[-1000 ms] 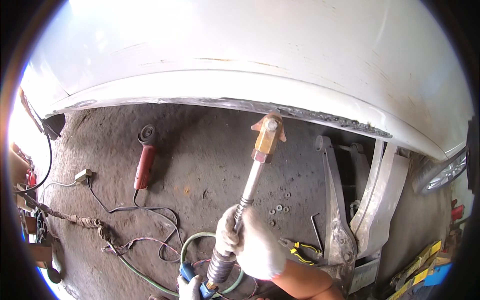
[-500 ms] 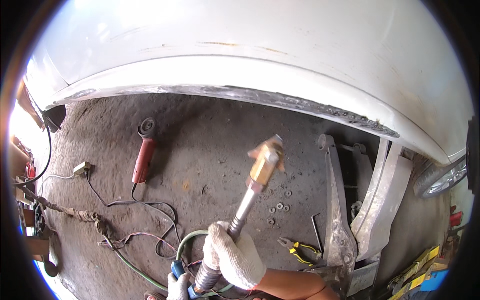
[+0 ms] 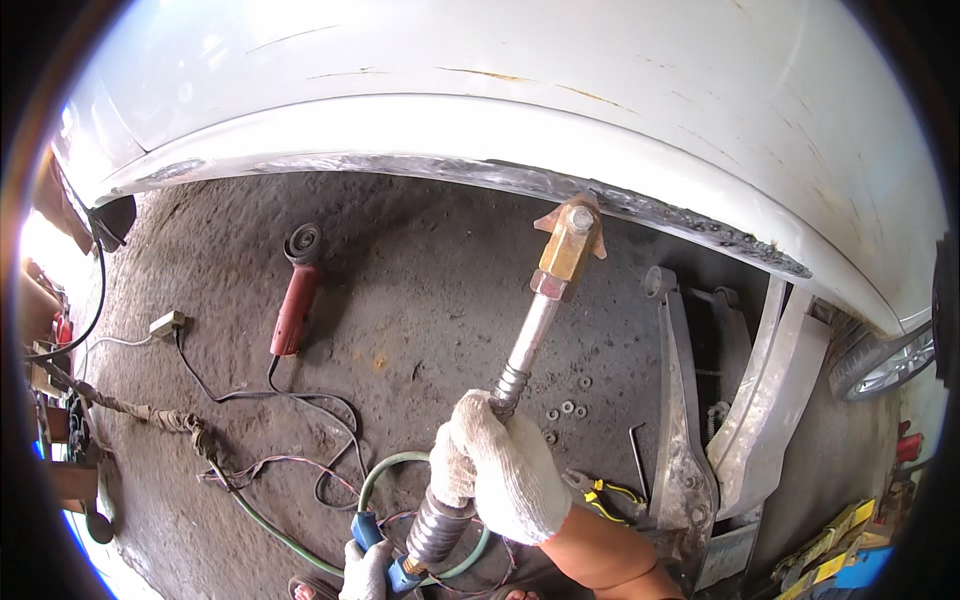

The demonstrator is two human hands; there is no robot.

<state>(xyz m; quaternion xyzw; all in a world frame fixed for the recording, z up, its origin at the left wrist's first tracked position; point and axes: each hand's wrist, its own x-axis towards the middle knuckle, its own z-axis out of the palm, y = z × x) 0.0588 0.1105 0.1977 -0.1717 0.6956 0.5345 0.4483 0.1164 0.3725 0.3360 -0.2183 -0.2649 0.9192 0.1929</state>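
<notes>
A slide-hammer dent puller with a brass-coloured head slants up from my hands. Its head tip meets the scraped, dark-grey strip along the white car sill. My right hand, in a white knit glove, is closed around the puller's shaft, just above a ribbed metal sleeve. Lower down, my gloved left hand wraps the blue handle at the puller's rear end, partly cut off by the lower edge. A green cable loops from the handle.
A red angle grinder lies on the floor at left, its cord running to a socket block. Several small washers, yellow-black pliers and a hex key lie right of my hands. A metal floor jack stands under the sill.
The puller has moved up and right. Its head, earlier over the floor apart from the car, now reaches the sill. Both hands have kept their hold.
</notes>
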